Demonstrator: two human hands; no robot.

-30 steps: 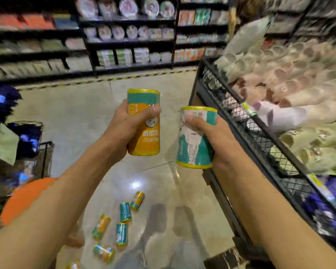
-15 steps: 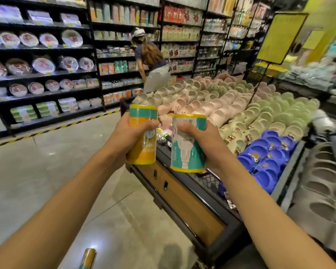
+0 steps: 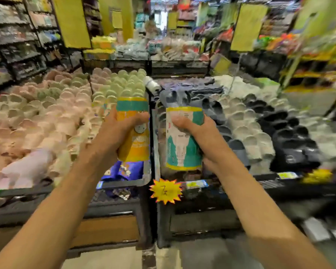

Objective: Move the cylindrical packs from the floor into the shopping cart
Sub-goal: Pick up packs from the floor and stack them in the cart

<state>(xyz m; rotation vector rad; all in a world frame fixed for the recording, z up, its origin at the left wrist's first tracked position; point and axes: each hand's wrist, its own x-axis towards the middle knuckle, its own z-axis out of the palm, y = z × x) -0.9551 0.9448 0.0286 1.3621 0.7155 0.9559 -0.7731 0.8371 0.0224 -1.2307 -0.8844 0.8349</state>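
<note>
Since the earlier frame, view has swung right: both packs now front two display bins. Left hand [image 3: 113, 131] wraps upright orange pack [image 3: 133, 140]; right hand [image 3: 199, 134] wraps upright teal pack [image 3: 183, 150], just beside, apart. Starburst price tag [image 3: 165, 191] hangs below.

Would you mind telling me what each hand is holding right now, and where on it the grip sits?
The left hand grips the orange pack around its middle; the right hand grips the teal-and-white pack around its upper side.

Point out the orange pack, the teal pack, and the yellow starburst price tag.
orange pack [image 3: 134, 146], head view, lower label.
teal pack [image 3: 184, 152], head view, label middle.
yellow starburst price tag [image 3: 165, 191], head view, centre.
</note>
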